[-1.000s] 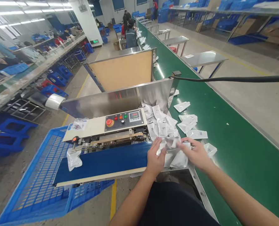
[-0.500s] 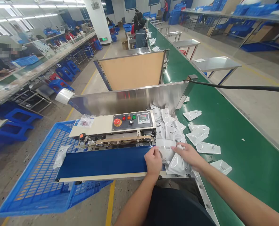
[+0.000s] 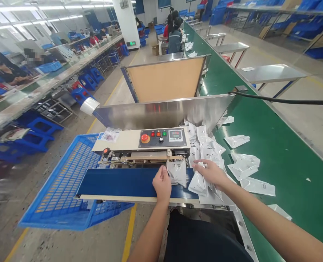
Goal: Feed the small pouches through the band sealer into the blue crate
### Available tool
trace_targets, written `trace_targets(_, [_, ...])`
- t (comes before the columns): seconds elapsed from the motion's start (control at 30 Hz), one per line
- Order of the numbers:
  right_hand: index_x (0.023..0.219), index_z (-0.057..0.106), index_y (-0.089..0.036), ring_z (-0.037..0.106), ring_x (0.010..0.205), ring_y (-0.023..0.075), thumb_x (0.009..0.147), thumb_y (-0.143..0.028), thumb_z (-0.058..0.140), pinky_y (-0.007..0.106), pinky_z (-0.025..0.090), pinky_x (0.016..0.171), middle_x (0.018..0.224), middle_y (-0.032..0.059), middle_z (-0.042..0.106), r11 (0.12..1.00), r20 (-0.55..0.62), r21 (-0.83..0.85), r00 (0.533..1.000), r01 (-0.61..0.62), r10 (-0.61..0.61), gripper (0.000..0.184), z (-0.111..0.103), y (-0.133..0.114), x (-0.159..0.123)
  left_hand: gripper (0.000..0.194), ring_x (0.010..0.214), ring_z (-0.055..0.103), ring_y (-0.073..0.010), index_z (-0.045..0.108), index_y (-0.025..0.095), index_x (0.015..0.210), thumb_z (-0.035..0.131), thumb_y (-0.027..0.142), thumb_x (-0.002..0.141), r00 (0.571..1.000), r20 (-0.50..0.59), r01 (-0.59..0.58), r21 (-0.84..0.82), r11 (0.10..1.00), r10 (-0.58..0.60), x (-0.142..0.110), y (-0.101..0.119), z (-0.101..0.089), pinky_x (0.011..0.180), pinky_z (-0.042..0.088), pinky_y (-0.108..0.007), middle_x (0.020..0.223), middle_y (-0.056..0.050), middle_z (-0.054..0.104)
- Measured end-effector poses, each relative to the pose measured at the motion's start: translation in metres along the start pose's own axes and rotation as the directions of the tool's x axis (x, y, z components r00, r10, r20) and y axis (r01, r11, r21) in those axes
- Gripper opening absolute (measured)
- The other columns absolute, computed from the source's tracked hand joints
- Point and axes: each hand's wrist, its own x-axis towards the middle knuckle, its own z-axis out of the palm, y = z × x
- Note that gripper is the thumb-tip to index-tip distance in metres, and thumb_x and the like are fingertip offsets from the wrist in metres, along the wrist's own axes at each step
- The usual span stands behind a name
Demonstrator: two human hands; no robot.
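Observation:
A white pouch (image 3: 177,174) hangs flat over the blue belt, its top edge at the slot of the band sealer (image 3: 118,140). At the pouch's left edge, my left hand (image 3: 163,183) is closed in a pinch on it. My right hand (image 3: 212,173) is closed, fingertips pinching the top of another white pouch (image 3: 199,184) at the belt's right end. More loose pouches (image 3: 209,147) lie heaped behind and under that hand. The sealer's short blue belt (image 3: 118,182) runs leftward from the pouches.
A blue plastic basket (image 3: 52,214) stands below the belt's left end. The green conveyor (image 3: 292,174) on the right carries several scattered pouches. A steel panel (image 3: 161,109) rises behind the sealer; a black cable (image 3: 287,100) crosses the conveyor. People sit at distant benches.
One pouch has moved left to the sealer slot with my left hand. My right hand has let go of it and pinches another. The pouch at the belt's left end is gone.

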Motion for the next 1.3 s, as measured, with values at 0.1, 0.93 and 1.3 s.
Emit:
trace_targets(0.1, [0.121,0.083,-0.019,0.069,0.064,0.0236,0.078,-0.057,0.086,0.034,0.056,0.066,0.076,0.0043,0.077,0.989,-0.076,-0.081,0.988,0.126,-0.132,0.057,0.0,-0.002,-0.02,0.056,0.109,0.076,-0.0318,0.082,0.019,0.128,0.084,0.056,0.088,0.995,0.083,-0.064,0.064,0.996,0.059,-0.022,0.01,-0.008,0.092,0.061,-0.039,0.123,-0.017,0.081])
trace_targets(0.93, [0.066,0.053,-0.025,0.052,0.059,0.0161,0.053,-0.06,0.101,0.028,0.037,0.054,0.057,-0.0034,0.054,0.992,-0.014,-0.059,0.993,-0.114,0.113,0.06,-0.027,0.024,0.036,0.049,0.064,0.063,-0.0203,0.081,0.013,0.072,0.084,0.061,0.077,0.957,0.193,0.228,-0.025,0.973,-0.219,-0.03,-0.02,0.078,0.057,0.048,-0.028,0.063,-0.005,0.069])
trace_targets(1.3, [0.094,0.079,-0.019,0.06,0.06,0.0172,0.072,-0.073,0.087,0.029,0.045,0.054,0.082,0.0085,0.077,0.997,0.032,0.044,0.998,-0.064,0.062,0.059,-0.01,0.0,0.014,0.053,0.108,0.076,-0.0323,0.084,0.013,0.115,0.081,0.059,0.088,0.994,-0.107,-0.011,0.032,0.999,0.015,-0.003,-0.01,-0.004,0.09,0.062,-0.04,0.116,-0.019,0.081])
